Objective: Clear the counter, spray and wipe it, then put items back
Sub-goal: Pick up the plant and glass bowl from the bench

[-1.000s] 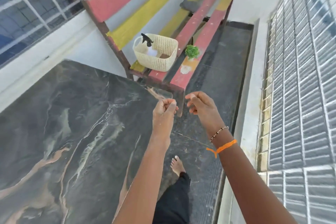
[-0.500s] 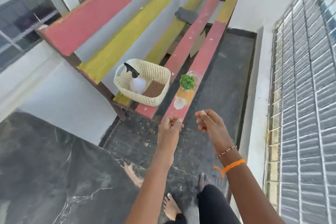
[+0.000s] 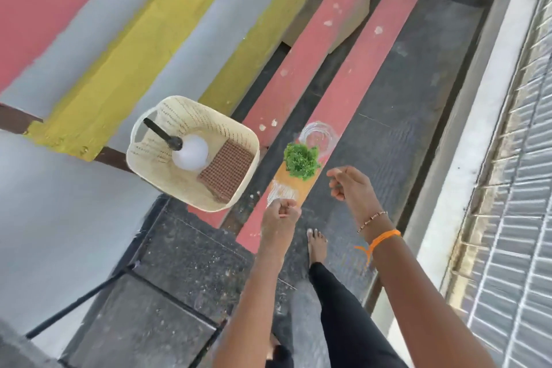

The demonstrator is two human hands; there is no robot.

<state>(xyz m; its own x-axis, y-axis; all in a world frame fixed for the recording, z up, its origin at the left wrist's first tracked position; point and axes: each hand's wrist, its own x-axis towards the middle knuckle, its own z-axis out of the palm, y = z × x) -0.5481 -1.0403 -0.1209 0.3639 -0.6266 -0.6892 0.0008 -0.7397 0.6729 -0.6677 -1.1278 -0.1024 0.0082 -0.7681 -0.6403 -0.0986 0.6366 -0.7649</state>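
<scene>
Standing at a slatted bench [image 3: 316, 69] painted red and yellow, chipped in white patches, the person holds both hands out empty. The left hand [image 3: 282, 213] is curled into a loose fist over the near end of a red slat; the right hand [image 3: 346, 184], at about three o'clock from it, has its fingers bent and apart, closed on nothing. The two hands do not touch.

One cream basket [image 3: 194, 152], rounded-square, woven with small perforations, sits on the bench at ten o'clock from the left hand. Inside it are two things: one white round-bodied spray bottle [image 3: 189, 152] with a black trigger head, and one brown waffle-textured cloth [image 3: 227, 170] folded flat, just beside the bottle.

One small green plant [image 3: 301, 161], leafy and bushy, stands on the slat at twelve o'clock from the left hand. Beyond it, at one o'clock, lies one clear, round glass item [image 3: 318, 136], too blurred to identify. The floor [image 3: 403, 92] is dark, speckled stone. One bare foot [image 3: 318, 243] shows below the hands.
</scene>
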